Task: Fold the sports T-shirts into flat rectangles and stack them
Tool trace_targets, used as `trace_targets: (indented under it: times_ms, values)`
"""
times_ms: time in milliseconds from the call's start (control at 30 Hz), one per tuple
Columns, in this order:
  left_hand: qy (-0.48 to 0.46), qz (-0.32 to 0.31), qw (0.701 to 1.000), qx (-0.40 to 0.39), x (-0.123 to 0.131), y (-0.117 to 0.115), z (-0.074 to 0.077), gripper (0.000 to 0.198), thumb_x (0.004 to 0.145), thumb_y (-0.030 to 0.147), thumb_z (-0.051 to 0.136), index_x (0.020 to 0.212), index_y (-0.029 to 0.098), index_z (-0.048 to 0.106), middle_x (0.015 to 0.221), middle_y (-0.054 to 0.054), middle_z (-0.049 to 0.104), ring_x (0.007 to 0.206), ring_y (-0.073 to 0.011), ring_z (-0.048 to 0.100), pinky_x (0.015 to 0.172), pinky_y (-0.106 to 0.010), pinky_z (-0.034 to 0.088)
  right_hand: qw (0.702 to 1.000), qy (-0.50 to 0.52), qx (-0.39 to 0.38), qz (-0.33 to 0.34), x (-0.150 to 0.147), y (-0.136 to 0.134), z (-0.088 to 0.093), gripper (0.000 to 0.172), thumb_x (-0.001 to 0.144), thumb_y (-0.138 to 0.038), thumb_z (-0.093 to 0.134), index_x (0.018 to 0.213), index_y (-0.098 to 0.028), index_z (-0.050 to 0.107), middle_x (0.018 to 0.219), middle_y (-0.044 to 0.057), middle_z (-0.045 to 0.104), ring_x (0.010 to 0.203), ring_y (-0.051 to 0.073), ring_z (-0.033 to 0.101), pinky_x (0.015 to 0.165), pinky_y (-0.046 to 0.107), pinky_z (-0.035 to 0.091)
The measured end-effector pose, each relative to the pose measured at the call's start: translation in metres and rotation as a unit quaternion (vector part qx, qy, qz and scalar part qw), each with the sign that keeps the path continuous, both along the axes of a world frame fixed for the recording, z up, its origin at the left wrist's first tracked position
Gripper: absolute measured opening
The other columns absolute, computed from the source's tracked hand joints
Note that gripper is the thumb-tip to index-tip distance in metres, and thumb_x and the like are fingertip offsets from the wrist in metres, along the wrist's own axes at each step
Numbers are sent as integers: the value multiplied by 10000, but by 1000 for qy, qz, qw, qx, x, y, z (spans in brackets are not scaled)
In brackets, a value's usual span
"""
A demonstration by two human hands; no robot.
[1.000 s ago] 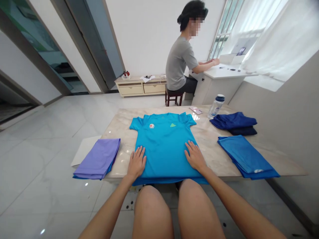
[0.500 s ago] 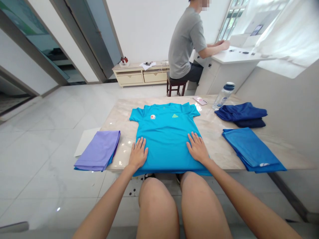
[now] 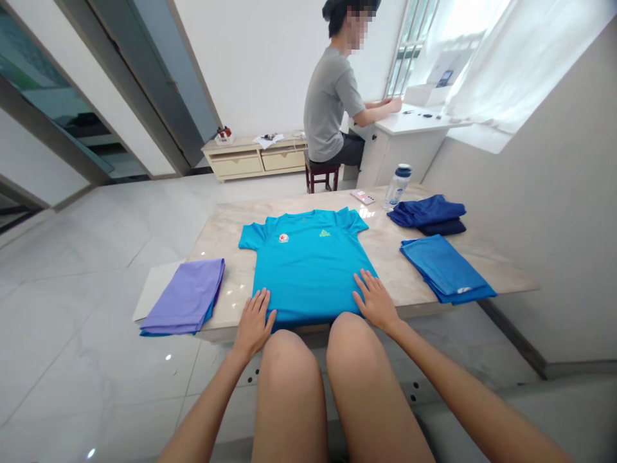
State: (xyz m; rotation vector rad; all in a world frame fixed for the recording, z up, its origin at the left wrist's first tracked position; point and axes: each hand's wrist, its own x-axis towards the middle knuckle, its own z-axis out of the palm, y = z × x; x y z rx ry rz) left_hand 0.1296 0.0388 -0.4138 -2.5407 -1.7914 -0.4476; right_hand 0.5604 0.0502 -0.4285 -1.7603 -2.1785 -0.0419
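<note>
A bright blue T-shirt lies spread face up on the marble-look table, its collar at the far side and its hem over the near edge. It bears a red-and-white badge on one side of the chest and a green logo on the other. My left hand rests flat at the shirt's lower left edge, fingers stretched out. On the lower right edge lies my right hand, palm down with its fingers spread. Neither hand grips the cloth.
Folded purple cloth sits at the table's left edge. To the right lie folded blue garments and dark blue garments, by a water bottle and a phone. Beyond, a person sits at a white desk.
The head view has shifted, so the table and the person appear further left. My hands have slid slightly toward the shirt's hem, still flat.
</note>
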Motion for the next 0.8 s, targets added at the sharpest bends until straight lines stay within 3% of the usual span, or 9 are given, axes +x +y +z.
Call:
trace_targets:
  times_ms: [100, 200, 300, 400, 467, 567, 700, 800]
  values:
    - [6, -5, 1000, -7, -10, -5, 12, 621, 1111, 501, 364, 1577, 189, 629, 1653, -135, 579, 1559, -336, 532, 1330, -575, 365, 1000, -8, 12, 19, 6, -22, 8, 623, 1131, -432, 392, 1637, -114, 567, 1736, 188, 450, 1613, 355, 446, 1294, 536, 420]
    - [41, -35, 995, -78, -22, 9, 44, 592, 1094, 541, 368, 1418, 239, 761, 1465, -118, 740, 1359, -337, 708, 1310, -574, 387, 997, -41, -18, 67, 21, -28, 30, 518, 1081, -356, 475, 1485, -138, 714, 1600, 190, 620, 1415, 337, 662, 1137, 459, 559]
    - [71, -42, 981, -176, -32, 42, 83, 624, 1074, 607, 370, 1401, 261, 773, 1183, -93, 851, 1138, -344, 797, 1168, -534, 525, 984, -104, -101, 100, 37, -10, 67, 386, 1085, -337, 493, 1166, -185, 839, 1253, 156, 823, 1045, 287, 816, 903, 365, 596]
    - [67, -69, 974, -204, -30, 77, 104, 606, 1061, 580, 390, 1435, 257, 741, 1244, -91, 835, 1204, -341, 773, 1093, -467, 568, 977, -154, -129, 78, 38, 25, 102, 413, 1116, -329, 452, 1046, -161, 822, 1065, 172, 840, 973, 291, 817, 859, 351, 555]
    - [61, -84, 979, -173, -19, 97, 103, 577, 1058, 537, 409, 1436, 241, 728, 1416, -109, 769, 1338, -346, 707, 1157, -480, 530, 981, -148, -117, 50, 27, 53, 114, 419, 1123, -311, 422, 1107, -148, 808, 1129, 187, 830, 1043, 301, 803, 889, 359, 553]
    - [27, -72, 989, -123, 7, 127, 88, 608, 1072, 500, 409, 1534, 182, 644, 1585, -148, 650, 1481, -345, 600, 1244, -515, 464, 992, -96, -78, 25, 1, 94, 110, 447, 1117, -282, 393, 1339, -158, 761, 1394, 179, 760, 1247, 311, 740, 1042, 396, 548]
    - [-35, -35, 992, -116, 40, 172, 57, 670, 1111, 468, 353, 1653, 104, 504, 1722, -173, 487, 1623, -303, 438, 1333, -490, 361, 996, -50, -64, 20, -28, 145, 80, 574, 1127, -374, 400, 1620, -135, 571, 1717, 185, 488, 1468, 348, 599, 1218, 476, 467]
    - [-26, -10, 989, -144, 46, 197, 33, 666, 1127, 477, 342, 1704, 162, 447, 1786, -143, 383, 1677, -316, 335, 1355, -548, 302, 993, -50, -106, 16, -37, 174, 53, 638, 1133, -491, 428, 1674, -162, 504, 1815, 166, 316, 1545, 376, 515, 1265, 521, 413]
